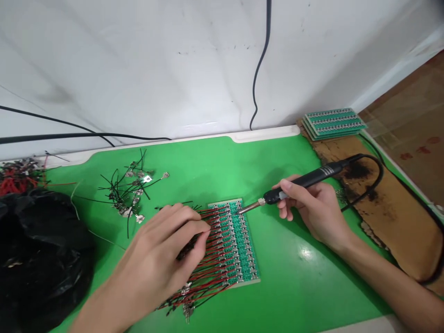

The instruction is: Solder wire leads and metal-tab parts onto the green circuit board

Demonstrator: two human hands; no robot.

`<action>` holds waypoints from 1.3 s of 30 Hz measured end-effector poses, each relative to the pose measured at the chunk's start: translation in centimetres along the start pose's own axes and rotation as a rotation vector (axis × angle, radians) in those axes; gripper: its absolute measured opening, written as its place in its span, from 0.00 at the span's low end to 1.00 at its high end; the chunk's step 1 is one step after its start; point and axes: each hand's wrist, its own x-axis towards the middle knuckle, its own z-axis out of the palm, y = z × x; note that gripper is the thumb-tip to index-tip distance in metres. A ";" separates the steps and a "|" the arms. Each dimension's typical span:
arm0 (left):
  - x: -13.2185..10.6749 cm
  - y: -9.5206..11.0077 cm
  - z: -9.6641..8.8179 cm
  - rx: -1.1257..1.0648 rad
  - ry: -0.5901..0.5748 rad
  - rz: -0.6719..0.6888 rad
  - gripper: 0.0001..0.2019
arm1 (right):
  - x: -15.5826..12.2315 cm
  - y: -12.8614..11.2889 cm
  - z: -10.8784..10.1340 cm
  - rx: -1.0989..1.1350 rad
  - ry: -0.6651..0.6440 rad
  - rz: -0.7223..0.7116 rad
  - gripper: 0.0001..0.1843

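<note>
A green circuit board (248,259) lies on the green tabletop, with rows of solder joints across it. Many thin red and black wires (204,277) run from its left side. My left hand (159,254) is over these wires, thumb and fingertips pinched together at the board's left edge; the palm hides part of the bundle. In my right hand (312,203) is a black soldering iron (305,180), gripped like a pen. Its metal tip reaches down to the joints near the board's upper right; whether it touches cannot be made out.
Loose black wires with small metal pieces (135,192) lie left of the board. A black plastic bag (45,259) and red-black wires (19,175) are at far left. Right, a scorched brown board (391,199) bears stacked circuit boards (333,124). The iron's cord (379,173) loops there.
</note>
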 end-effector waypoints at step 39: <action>0.4 0.5 2.1 0.068 0.094 0.000 0.09 | -0.3 -0.4 0.0 -0.043 0.016 0.022 0.23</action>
